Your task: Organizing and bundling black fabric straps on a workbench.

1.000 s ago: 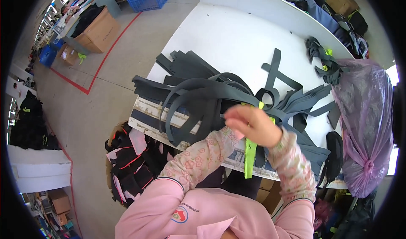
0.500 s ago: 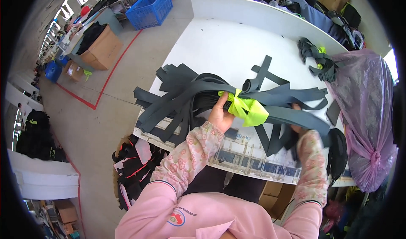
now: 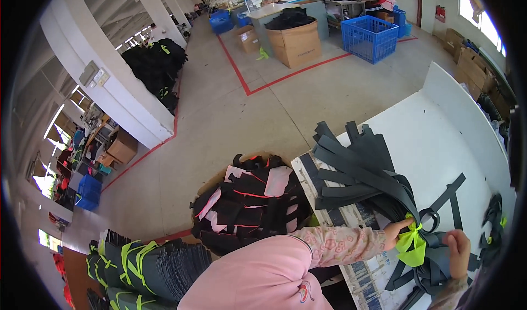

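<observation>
**Strap bundle (image 3: 365,164) gripped at its tied middle by the left hand (image 3: 393,234)**

At far left, stacked dark pieces (image 3: 184,269) are bound with yellow-green strips (image 3: 130,263). To their right, black and pink pieces (image 3: 247,203) are heaped just beside the corner of the white table (image 3: 433,137). On this table the dark grey strap bundle is laid, its long axis slanted from upper left to lower right, with loose ends fanned out on either side of a pinched middle. That middle is met from the left by the left hand: the bundle is gripped there, the thumb placed on top and the other fingers mostly hidden. The pinch is wrapped by a yellow-green tie (image 3: 411,248), set between the two hands and touched by the left, the nearer one. Beyond the tie, over the right-hand ends, the right hand (image 3: 458,249) is seen with fingers partly curled; whether anything is held by it cannot be told. At far right, a smaller coil of straps (image 3: 490,225) is seen.
</observation>
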A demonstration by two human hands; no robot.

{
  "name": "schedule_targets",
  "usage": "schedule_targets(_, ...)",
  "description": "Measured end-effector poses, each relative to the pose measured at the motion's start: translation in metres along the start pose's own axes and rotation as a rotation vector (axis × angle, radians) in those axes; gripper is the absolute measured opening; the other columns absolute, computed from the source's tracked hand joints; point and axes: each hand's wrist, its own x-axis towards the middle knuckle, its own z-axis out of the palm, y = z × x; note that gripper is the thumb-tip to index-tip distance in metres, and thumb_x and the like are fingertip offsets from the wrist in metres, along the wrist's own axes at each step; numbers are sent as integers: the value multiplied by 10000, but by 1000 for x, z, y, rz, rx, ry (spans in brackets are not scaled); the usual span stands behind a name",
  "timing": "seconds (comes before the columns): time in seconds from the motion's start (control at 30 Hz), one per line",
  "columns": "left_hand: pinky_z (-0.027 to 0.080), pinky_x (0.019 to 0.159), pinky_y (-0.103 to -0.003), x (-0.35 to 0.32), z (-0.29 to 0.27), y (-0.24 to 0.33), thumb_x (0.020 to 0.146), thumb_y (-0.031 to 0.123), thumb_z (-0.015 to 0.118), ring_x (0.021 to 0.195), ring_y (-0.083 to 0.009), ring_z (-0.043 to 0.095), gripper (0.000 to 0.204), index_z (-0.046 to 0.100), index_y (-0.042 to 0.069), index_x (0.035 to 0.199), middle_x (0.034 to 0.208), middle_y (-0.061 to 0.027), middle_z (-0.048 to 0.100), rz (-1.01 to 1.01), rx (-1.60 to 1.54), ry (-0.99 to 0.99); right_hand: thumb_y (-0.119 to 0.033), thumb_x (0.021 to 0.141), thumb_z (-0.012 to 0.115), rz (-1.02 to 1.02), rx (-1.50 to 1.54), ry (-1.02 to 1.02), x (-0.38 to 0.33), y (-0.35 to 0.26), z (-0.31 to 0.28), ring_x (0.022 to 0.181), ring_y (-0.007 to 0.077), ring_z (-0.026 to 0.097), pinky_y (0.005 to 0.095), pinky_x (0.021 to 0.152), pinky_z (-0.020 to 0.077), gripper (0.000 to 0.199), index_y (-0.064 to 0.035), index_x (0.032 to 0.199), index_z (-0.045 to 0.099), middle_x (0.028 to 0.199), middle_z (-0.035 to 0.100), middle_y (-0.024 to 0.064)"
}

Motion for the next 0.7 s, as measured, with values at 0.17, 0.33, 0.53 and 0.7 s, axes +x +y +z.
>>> schedule_targets(0.17,513,941,-381,-6,-5,-1,906,259,697,1013,-215,654,342,621,57,1171,1114,-74,680,12,-49,-140,-62,894,576,-93,-172,-41,118,56,95,699,245,666,337,669,514,125,22,886,668,743,669,163)
schedule_targets(0.33,513,928,-383,-22,-17,2,897,250,706,1017,-226,652,345,623,54,1168,1118,-82,679,32,-16,-111,-53,779,584,28,-846,-375,145,167,74,751,378,689,432,681,542,143,4,790,714,701,676,206)
schedule_targets(0.53,520,879,-383,-39,-6,8,899,272,701,941,-218,656,342,631,54,1154,1072,-71,680,7,-10,-61,-91,799,614,377,-782,-131,77,238,-44,783,375,679,441,736,529,156,10,863,716,779,678,232)
schedule_targets(0.7,528,874,-403,-11,10,-23,908,280,692,959,-229,658,342,630,61,1162,1083,-76,679,-27,-28,-196,-109,821,651,453,-958,361,-69,299,-200,888,342,666,432,824,500,313,15,1109,660,953,676,239)
